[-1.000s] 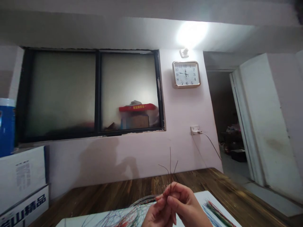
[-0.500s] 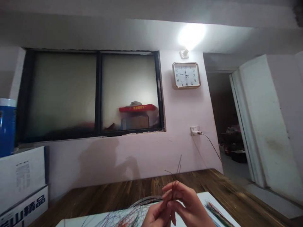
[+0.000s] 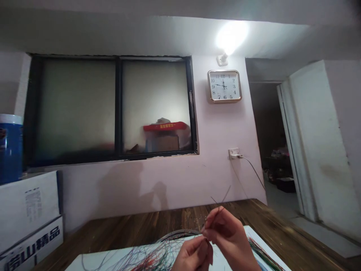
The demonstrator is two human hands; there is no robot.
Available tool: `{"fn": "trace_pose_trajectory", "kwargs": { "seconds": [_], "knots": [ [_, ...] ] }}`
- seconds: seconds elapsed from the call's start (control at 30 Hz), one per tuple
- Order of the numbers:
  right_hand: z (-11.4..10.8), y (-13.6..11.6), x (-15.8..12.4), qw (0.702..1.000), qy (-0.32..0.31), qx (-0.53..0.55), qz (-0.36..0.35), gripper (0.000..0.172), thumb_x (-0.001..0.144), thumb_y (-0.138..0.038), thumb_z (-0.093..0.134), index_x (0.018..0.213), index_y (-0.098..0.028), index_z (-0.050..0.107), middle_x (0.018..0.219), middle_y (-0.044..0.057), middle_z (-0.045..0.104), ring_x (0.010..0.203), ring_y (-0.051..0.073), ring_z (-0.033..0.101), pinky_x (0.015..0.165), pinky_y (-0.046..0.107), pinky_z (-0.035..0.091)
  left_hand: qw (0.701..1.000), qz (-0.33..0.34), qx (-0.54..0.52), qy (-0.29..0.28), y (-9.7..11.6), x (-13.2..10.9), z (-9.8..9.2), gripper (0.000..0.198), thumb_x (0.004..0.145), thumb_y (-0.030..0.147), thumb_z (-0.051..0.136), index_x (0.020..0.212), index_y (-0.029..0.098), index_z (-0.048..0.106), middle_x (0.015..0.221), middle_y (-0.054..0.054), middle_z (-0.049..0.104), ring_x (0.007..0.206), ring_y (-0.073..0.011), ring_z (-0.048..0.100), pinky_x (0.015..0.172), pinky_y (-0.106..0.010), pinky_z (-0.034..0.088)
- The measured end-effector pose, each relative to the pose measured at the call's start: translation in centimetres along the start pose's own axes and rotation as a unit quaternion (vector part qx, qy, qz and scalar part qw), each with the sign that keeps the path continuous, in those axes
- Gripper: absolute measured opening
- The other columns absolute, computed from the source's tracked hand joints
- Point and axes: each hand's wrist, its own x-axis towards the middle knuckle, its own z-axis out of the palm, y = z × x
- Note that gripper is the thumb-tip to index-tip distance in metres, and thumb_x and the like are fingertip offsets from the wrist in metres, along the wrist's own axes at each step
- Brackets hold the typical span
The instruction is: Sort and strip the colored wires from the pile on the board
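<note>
Low in the head view my right hand pinches a few thin dark wires, whose loose ends stick up past its fingertips. Just left of it and lower, my left hand is closed, thumb and fingers pressed together at the lower part of the same wires. The fingertips of both hands nearly meet; fingers partly hide the wires there. Beneath and left of the hands, a tangle of thin coloured wires, red, green and purple among them, lies on a white sheet.
A bundle of coloured wires lies on the sheet's right side. A round rim shows behind the hands on the wooden table. White boxes and a blue container stand at left. A cable hangs from the wall socket.
My right hand has moved up and right, drawing slightly apart from the left hand. The wire ends now lean more to the right. The camera view has shifted slightly.
</note>
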Motion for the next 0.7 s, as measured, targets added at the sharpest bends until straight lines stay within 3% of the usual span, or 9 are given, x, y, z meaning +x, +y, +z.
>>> {"fn": "trace_pose_trajectory", "kwargs": {
  "seconds": [0.13, 0.27, 0.47, 0.6, 0.7],
  "knots": [
    [-0.4, -0.2, 0.0, 0.999, -0.008, 0.042, 0.030, 0.025, 0.072, -0.030, 0.075, 0.088, -0.017, 0.062, 0.066, -0.002, 0.058, 0.053, 0.007, 0.050, 0.048, 0.018, 0.041, 0.997, 0.026, 0.055, 0.055, -0.2, 0.1, 0.4, 0.055, 0.068, 0.069, 0.059, 0.057, 0.016, 0.046, 0.047, 0.008, 0.027, 0.042, -0.0054, 0.021, 0.045, -0.026, 0.010],
    [-0.7, -0.1, 0.1, 0.998, 0.006, 0.042, 0.043, 0.020, 0.076, -0.032, 0.072, 0.081, -0.015, 0.064, 0.061, -0.002, 0.056, 0.052, 0.007, 0.049, 0.049, 0.018, 0.040, 0.996, 0.018, 0.071, 0.060, -0.4, 0.2, 0.7, 0.058, 0.065, 0.073, 0.056, 0.055, 0.017, 0.047, 0.042, 0.008, 0.029, 0.038, -0.0059, 0.023, 0.043, -0.025, 0.013],
    [0.0, -0.1, 0.1, 0.997, -0.037, 0.015, 0.068, 0.023, 0.074, -0.034, 0.071, 0.070, -0.013, 0.062, 0.054, -0.002, 0.054, 0.047, 0.008, 0.048, 0.045, 0.020, 0.039, 0.995, 0.025, 0.067, 0.070, 1.2, -0.5, 0.5, 0.055, 0.070, 0.067, 0.059, 0.067, 0.012, 0.061, 0.057, -0.005, 0.057, 0.057, -0.0143, 0.051, 0.061, -0.027, 0.039],
    [0.1, -0.8, -0.2, 0.994, -0.078, -0.020, 0.072, 0.021, 0.076, -0.033, 0.068, 0.076, -0.013, 0.063, 0.054, -0.002, 0.052, 0.049, 0.009, 0.048, 0.048, 0.021, 0.040, 0.997, 0.004, 0.052, 0.053, 1.9, -0.9, 0.6, 0.056, 0.066, 0.067, 0.062, 0.065, 0.011, 0.061, 0.053, -0.004, 0.056, 0.053, -0.0138, 0.050, 0.058, -0.026, 0.038],
    [-0.2, -1.4, -0.4, 0.996, -0.068, -0.028, 0.054, 0.022, 0.080, -0.035, 0.064, 0.089, -0.014, 0.063, 0.061, -0.001, 0.056, 0.052, 0.009, 0.050, 0.050, 0.021, 0.042, 0.996, 0.029, 0.050, 0.064, 1.9, -0.8, 1.0, 0.054, 0.067, 0.065, 0.063, 0.063, 0.010, 0.061, 0.049, -0.002, 0.053, 0.049, -0.0112, 0.046, 0.053, -0.024, 0.035]
  ]
}}
